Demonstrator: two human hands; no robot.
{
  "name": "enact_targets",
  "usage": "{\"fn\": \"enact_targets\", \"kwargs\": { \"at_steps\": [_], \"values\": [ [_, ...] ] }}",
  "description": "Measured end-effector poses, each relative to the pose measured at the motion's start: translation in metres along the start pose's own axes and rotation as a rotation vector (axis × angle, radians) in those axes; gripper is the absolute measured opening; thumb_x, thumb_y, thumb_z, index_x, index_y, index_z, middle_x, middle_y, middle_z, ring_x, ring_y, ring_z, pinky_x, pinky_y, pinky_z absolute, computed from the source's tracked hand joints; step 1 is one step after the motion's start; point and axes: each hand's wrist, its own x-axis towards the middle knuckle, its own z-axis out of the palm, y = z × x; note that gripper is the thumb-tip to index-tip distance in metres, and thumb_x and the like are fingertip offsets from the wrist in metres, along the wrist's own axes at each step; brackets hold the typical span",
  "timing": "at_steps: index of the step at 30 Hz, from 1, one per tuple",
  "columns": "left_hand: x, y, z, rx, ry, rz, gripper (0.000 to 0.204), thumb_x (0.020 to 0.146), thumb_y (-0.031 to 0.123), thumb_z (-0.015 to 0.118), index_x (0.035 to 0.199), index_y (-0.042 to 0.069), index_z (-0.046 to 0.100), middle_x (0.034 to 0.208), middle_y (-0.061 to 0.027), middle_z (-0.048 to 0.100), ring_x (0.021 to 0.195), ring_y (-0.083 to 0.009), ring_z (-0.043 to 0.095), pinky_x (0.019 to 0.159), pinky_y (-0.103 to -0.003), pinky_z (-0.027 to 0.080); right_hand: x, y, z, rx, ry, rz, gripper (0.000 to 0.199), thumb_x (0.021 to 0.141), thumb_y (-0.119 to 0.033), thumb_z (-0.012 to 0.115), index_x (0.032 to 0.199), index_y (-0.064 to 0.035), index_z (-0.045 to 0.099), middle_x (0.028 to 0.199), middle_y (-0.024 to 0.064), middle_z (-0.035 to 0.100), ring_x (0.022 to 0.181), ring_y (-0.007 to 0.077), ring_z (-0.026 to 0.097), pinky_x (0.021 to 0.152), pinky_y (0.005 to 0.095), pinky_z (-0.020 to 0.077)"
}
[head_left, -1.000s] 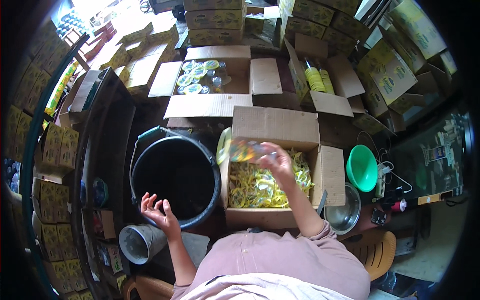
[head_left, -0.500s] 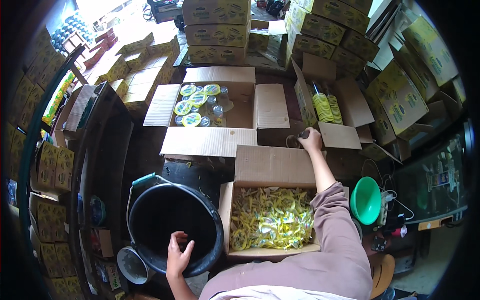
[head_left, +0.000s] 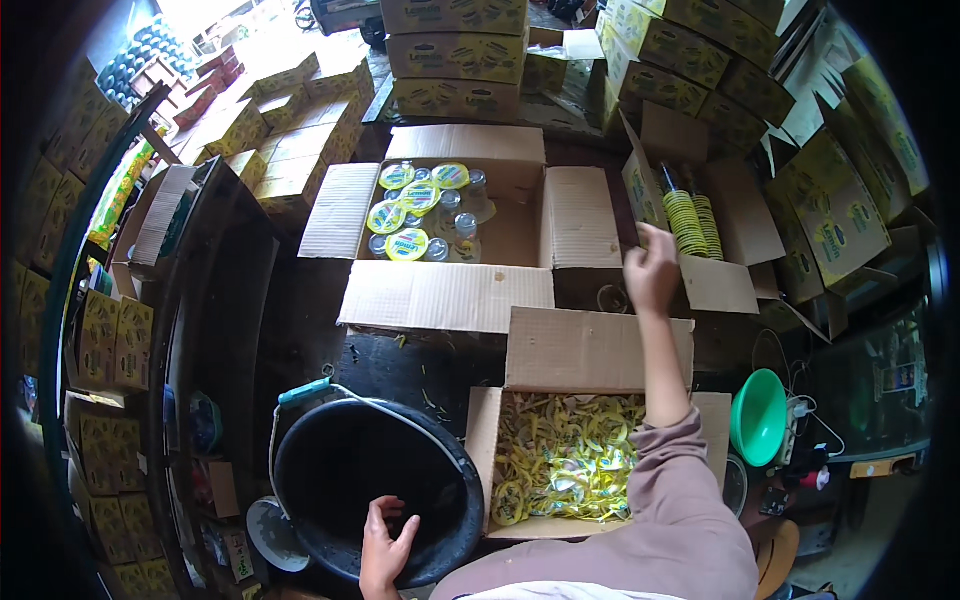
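My left hand (head_left: 388,545) is over the near rim of a large black bucket (head_left: 320,470), its fingers and thumb apart and nothing in it. Out to the right, my right hand (head_left: 652,268) is raised beside an open carton (head_left: 735,287) that holds stacks of yellow lids (head_left: 686,222). Its fingers are bent and slightly apart, with nothing visible between them. A small ring-shaped thing (head_left: 612,298) lies on the dark table just left of that hand. Under my right forearm stands an open box (head_left: 600,350) filled with yellow ring-like trimmings (head_left: 560,450).
Another open carton (head_left: 450,295) holds clear cups, several with yellow lids (head_left: 407,245). A green bowl (head_left: 759,418) and cables are at the right. Yellow cartons (head_left: 455,58) are piled at the back. A dark shelf (head_left: 210,300) and a pale pail (head_left: 275,535) are at the left.
My right hand has left the ring-shaped thing and the dark piece it was touching, and has moved up and right toward the lid carton. My left hand stays at the bucket. The view has shifted.
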Motion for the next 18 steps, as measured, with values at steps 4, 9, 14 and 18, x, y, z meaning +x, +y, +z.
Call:
{"fn": "enact_targets", "kwargs": {
  "at_steps": [4,9,14,18],
  "values": [
    [0.0,0.017,-0.002,-0.028,0.048,0.059,0.037,0.074,0.012,0.064,0.104,0.001,0.045,0.096,-0.0118,0.056,0.087,-0.0207,0.056,0.076,-0.031,0.045,-0.001,-0.06,0.094,0.099,-0.557,-0.169,0.044,0.069,-0.008,0.059,0.112,-0.0135,0.051,0.104,0.0088,0.051,0.087,0.0273,0.055,0.075,0.0365,0.0488],
    [-0.005,0.018,-0.007,-0.165,0.065,0.088,0.035,0.076,0.012,0.062,0.107,0.003,0.046,0.097,-0.0112,0.056,0.087,-0.0202,0.056,0.076,-0.031,0.045,-0.017,-0.105,0.192,-0.14,-0.85,-0.276,0.065,0.069,-0.012,0.064,0.128,-0.0194,0.038,0.131,0.0083,0.034,0.108,0.0273,0.047,0.087,0.0368,0.0453],
    [-0.01,0.012,-0.011,-0.239,0.057,0.115,0.036,0.078,0.011,0.064,0.108,0.001,0.047,0.096,-0.0127,0.056,0.087,-0.0209,0.056,0.076,-0.03,0.046,-0.027,-0.113,0.216,-0.082,-0.829,-0.035,0.042,0.067,-0.006,0.065,0.106,-0.0156,0.052,0.111,0.009,0.047,0.097,0.0304,0.054,0.082,0.0394,0.0478],
    [-0.009,0.016,-0.008,-0.124,0.071,0.133,0.039,0.073,0.015,0.065,0.105,0.003,0.046,0.099,-0.01,0.057,0.092,-0.0206,0.055,0.079,-0.032,0.043,-0.039,-0.091,0.184,0.13,-0.578,0.007,0.028,0.066,0.0,0.062,0.091,-0.0117,0.056,0.089,0.01,0.055,0.082,0.0289,0.06,0.07,0.038,0.0503]
  ]
}}
